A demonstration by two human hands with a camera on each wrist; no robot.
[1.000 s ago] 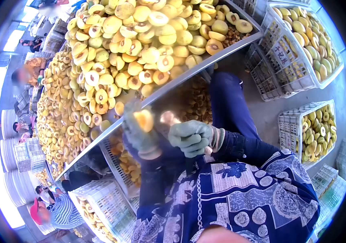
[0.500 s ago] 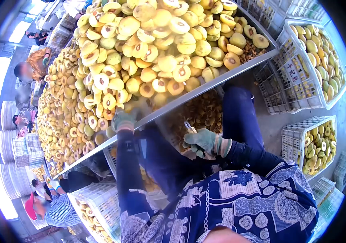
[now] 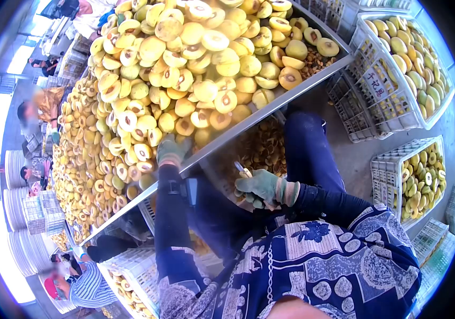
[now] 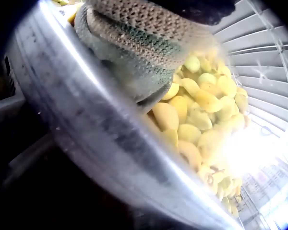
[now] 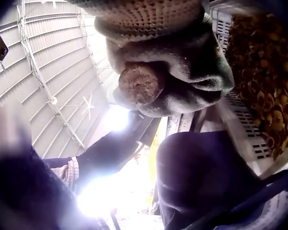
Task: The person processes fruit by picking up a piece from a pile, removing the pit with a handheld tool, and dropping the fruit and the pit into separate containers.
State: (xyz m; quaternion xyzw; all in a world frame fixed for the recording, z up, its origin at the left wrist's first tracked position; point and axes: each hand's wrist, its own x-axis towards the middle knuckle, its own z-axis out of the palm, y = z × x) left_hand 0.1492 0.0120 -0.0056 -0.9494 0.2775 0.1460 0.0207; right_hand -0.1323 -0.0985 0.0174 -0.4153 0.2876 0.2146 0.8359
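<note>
My gloved left hand (image 3: pixel 173 151) reaches over the metal rim (image 3: pixel 249 122) of a big table heaped with halved yellow peaches (image 3: pixel 153 49). Its fingertips are at the near edge of the heap, partly lost in blur and among the fruit. From the left wrist, the green-grey glove (image 4: pixel 134 62) overlaps the rim, with peach halves beyond it. Above my lap, my gloved right hand (image 3: pixel 262 187) grips a small hand tool (image 3: pixel 245 173) with a pale handle and a metal tip pointing up and away. The handle's round brown end (image 5: pixel 140 84) sticks out of the fist in the right wrist view.
Below the rim, between my knees, a container holds brown pits and scraps (image 3: pixel 265 146). White crates of fruit stand at right (image 3: pixel 376 87), (image 3: pixel 398 175), and another crate (image 3: pixel 137 271) is at lower left. Other people (image 3: pixel 92 284) sit along the table's left side.
My left hand has gone from beside the right hand, carrying a peach half, up over the rim to the heap, and that half is out of sight. The right hand keeps its tool.
</note>
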